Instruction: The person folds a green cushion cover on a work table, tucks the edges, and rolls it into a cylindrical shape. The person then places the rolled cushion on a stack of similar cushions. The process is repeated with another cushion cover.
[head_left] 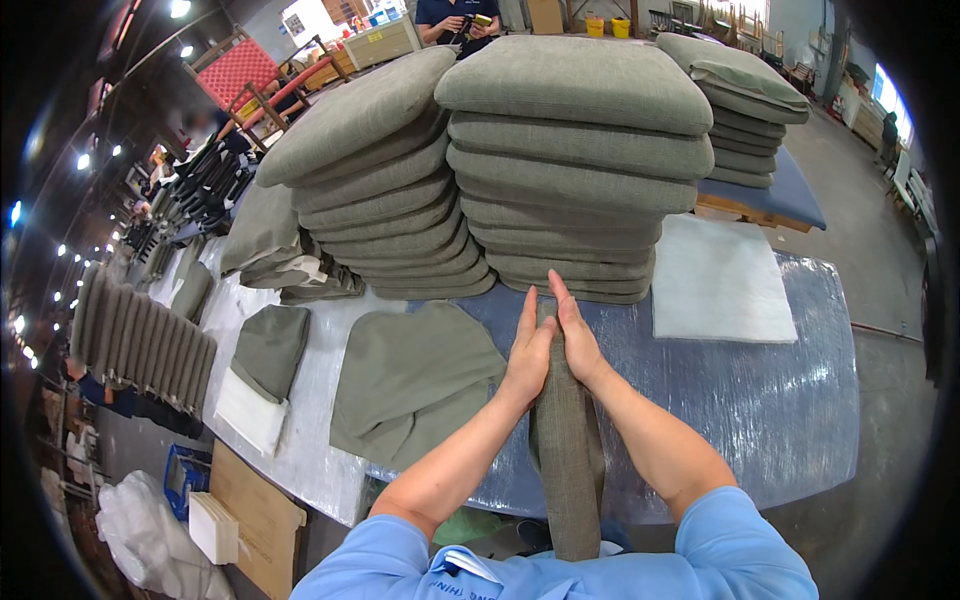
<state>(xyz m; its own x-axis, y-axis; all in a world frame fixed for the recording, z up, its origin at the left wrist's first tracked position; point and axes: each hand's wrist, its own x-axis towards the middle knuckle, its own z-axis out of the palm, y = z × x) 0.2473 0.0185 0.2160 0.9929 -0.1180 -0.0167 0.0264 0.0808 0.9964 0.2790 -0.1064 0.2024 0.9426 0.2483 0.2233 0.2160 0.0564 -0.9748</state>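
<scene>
A grey-green seat cushion (567,450) stands on its narrow edge in front of me, running from my body toward the stacks. My left hand (530,350) presses flat against its left side, fingers stretched forward and thumb near the top edge. Against the right side lies my right hand (578,335), its fingers straight and pointing forward. Between them, my two palms hold the cushion. Just beyond my fingertips rises a tall stack of matching cushions (575,150). To the left of my left hand, a loose grey-green fabric cover (415,375) is spread on the table.
A leaning cushion stack (370,170) stands at the left, another stack (740,110) at the far right. White padding sheets (720,280) lie on the plastic-wrapped table (760,410). A folded cover (270,345) lies left. A co-worker (460,20) stands behind the stacks. Cardboard (250,510) is lower left.
</scene>
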